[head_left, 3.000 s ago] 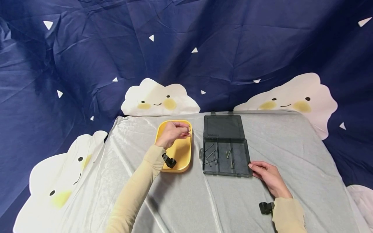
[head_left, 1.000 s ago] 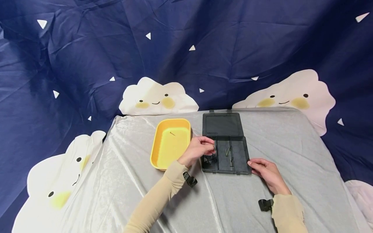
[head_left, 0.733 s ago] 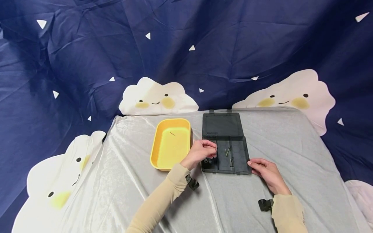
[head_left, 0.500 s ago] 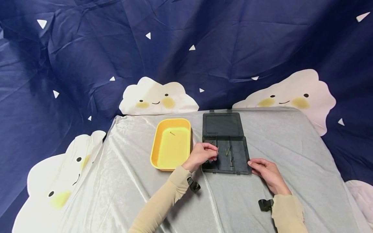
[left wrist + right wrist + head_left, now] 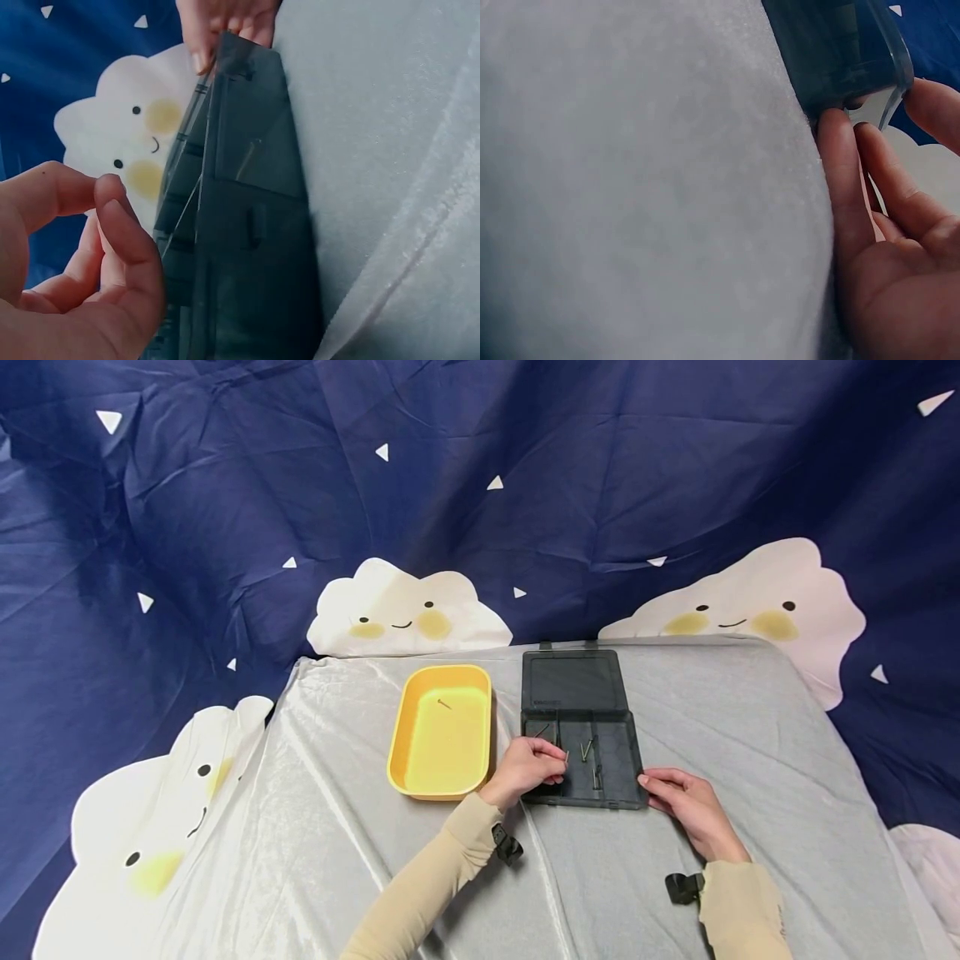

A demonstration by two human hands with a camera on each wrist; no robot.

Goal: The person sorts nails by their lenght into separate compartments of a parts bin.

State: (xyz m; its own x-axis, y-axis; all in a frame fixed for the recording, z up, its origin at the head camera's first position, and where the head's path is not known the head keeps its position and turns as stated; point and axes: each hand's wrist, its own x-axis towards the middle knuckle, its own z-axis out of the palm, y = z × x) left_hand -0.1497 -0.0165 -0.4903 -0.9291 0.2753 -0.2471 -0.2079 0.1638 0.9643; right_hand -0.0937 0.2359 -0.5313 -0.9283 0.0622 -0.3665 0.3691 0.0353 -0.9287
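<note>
In the head view my left hand (image 5: 525,770) pinches a small screw (image 5: 566,758) between thumb and fingertips. It is over the divider between the left and middle compartments of an open dark, see-through storage box (image 5: 617,752). In the left wrist view the fingertips meet, and the screw cannot be made out. My right hand (image 5: 693,817) holds the box's front right corner; the right wrist view shows its fingertips (image 5: 834,124) low against the box wall. Several screws lie in the middle compartment. At least one more screw (image 5: 542,731) shows in the left compartment, partly covered by my left hand.
A yellow tray (image 5: 397,752) stands left of the box, with one screw (image 5: 444,703) in it. The box lid (image 5: 573,681) lies folded back behind the box. Grey cloth (image 5: 600,885) covers the table, and a dark blue cloud-print curtain (image 5: 442,485) hangs behind.
My left hand has moved from above the yellow tray to the box's left compartment, then slightly right and nearer, a screw now showing at its fingertips. A screw lies in the tray. The right hand stays.
</note>
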